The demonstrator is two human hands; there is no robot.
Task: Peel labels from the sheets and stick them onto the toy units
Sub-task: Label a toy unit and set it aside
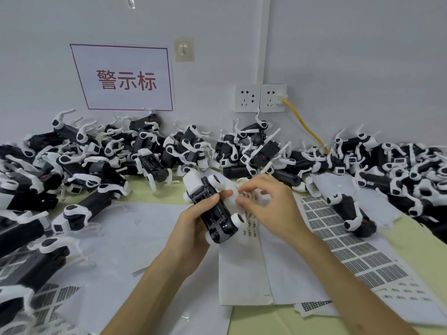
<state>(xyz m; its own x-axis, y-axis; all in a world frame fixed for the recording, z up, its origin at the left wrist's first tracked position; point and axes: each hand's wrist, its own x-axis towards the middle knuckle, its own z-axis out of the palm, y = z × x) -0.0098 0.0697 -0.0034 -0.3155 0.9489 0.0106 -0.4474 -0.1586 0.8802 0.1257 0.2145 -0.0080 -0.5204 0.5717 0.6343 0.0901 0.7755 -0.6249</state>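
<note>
My left hand gripped a black-and-white plastic toy dog unit belly-up. My right hand, fingertips pinched nearly closed, seemingly picked a small label off the white label sheet; whether it held one, I couldn't tell. Next, I judged, it needed pressing onto the unit.

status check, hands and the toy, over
Left hand gripping toy unit. Right hand fingertips pinching at its side, over label sheet. Nothing in the way.

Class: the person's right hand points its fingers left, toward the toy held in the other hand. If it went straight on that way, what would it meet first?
Probably the toy in the left hand; the right hand's fingertips already look almost against it.
</note>
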